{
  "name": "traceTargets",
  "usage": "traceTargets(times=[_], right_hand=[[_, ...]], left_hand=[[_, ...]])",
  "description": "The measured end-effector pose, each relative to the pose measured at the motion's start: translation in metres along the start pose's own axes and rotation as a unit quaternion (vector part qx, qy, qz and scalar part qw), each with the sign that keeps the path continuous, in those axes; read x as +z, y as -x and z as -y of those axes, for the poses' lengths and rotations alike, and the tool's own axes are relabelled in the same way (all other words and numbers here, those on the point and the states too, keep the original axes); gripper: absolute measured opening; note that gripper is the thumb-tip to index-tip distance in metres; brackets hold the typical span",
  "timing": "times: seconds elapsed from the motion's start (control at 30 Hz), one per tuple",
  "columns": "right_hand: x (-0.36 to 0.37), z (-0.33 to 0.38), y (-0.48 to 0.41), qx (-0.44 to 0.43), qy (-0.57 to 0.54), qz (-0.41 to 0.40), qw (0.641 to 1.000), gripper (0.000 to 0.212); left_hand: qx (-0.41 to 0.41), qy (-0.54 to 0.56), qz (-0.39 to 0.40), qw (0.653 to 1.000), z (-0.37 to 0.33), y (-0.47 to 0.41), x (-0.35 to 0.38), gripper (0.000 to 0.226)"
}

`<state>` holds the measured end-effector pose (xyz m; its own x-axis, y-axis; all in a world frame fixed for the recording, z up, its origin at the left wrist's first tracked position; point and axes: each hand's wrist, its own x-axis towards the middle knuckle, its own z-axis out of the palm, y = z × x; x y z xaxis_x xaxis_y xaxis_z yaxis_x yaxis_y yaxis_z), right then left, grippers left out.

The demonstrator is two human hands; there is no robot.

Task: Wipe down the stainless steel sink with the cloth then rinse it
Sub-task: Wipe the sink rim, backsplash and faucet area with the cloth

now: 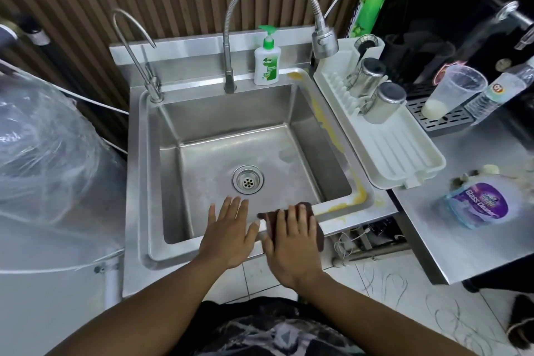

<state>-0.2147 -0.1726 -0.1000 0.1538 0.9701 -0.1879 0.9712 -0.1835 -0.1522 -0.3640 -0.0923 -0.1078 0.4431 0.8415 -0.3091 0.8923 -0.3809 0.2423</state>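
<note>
1. Head view: the sink (pixel 170 182) sits square in front of the person, its basin bare down to the drain (pixel 248 179), with open room across the whole floor.
2. A yellow smear (pixel 358 193) runs along the right rim and round the near right corner.
3. The right hand (pixel 291 243) lies flat, fingers spread, pressing the dark cloth (pixel 306 211) onto the near rim, just left of the smear.
4. The cloth's long axis runs away from the person, its far end hanging over the basin edge.
5. The left hand (pixel 228 234) is open and flat beside it, holding nothing, fingers over the basin.
6. A rack (pixel 404 159) crowds the right rim; soap (pixel 267 62) and two taps stand behind.
</note>
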Motion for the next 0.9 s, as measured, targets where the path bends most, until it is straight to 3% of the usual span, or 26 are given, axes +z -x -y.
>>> traceTargets(times=[0.23,0.5,0.63,0.9], right_hand=[[-0.006,-0.030,0.001,-0.108,-0.017,-0.004,0.994,0.060],[-0.025,-0.097,-0.007,-0.001,0.013,0.011,1.000,0.068],[-0.025,-0.070,-0.002,0.048,-0.019,0.002,0.999,0.071],[-0.003,-0.006,0.016,-0.069,-0.053,0.009,0.996,0.058]], left_hand=[[0.011,0.011,-0.034,0.999,0.001,0.001,0.002,0.085],[0.012,0.035,-0.053,0.998,0.004,0.002,0.002,0.083],[0.013,0.044,-0.054,0.997,0.004,0.001,0.002,0.083],[-0.015,0.135,-0.092,0.986,0.008,0.003,-0.004,0.085]])
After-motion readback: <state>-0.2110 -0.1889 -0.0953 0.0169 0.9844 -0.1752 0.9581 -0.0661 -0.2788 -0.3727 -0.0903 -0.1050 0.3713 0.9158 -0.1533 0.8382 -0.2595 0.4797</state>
